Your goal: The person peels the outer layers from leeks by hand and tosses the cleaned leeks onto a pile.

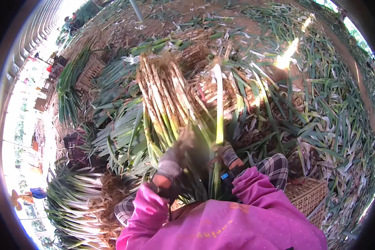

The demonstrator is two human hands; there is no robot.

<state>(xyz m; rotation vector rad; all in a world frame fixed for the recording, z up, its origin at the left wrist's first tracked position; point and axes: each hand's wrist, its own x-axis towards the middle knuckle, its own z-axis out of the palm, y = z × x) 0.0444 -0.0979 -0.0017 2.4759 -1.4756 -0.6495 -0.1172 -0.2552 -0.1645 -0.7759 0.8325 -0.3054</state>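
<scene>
My right hand (226, 155), in a grey glove, is wrapped round a long green onion (219, 98). This onion stands nearly upright, its clean white root end up and its green leaves running down towards my lap. To its left my gloved left hand (173, 160) is smeared by motion, so its fingers cannot be made out. It is nearest the lower stalks of a bundle of unpeeled green onions (160, 98). Those have brown, soil-stained skins, with their roots pointing away from me. Part of their leaves is hidden under my hands.
Trimmed onions (77, 206) are stacked at the lower left, roots towards me. A woven crate (306, 193) stands by my right knee. Another crate (91, 74) with onions leaning on it is at the far left. Stripped leaves (321, 125) litter the right side. A pole (136, 10) rises at the back.
</scene>
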